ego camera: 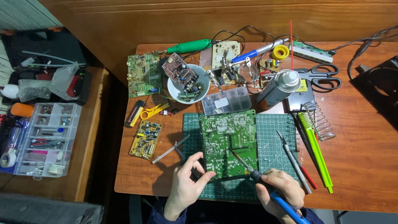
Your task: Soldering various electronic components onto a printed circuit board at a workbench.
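A green circuit board (228, 141) lies solder side up on a green cutting mat (271, 141). My right hand (280, 188) grips a soldering iron (265, 184) with a blue handle, its tip resting on the lower middle of the board. My left hand (186, 182) sits at the board's lower left corner. Its thumb and fingers pinch the board's edge beside dark tweezers (180, 153) lying on the mat's left side.
A white bowl (176, 85) holds another board. Also on the table are a yellow board (146, 140), a green board (144, 74), a clear parts box (226, 101), a spray can (277, 88), scissors (323, 76), a coiled iron stand (319, 120) and green tools (315, 151). A compartment organiser (45, 139) is at left.
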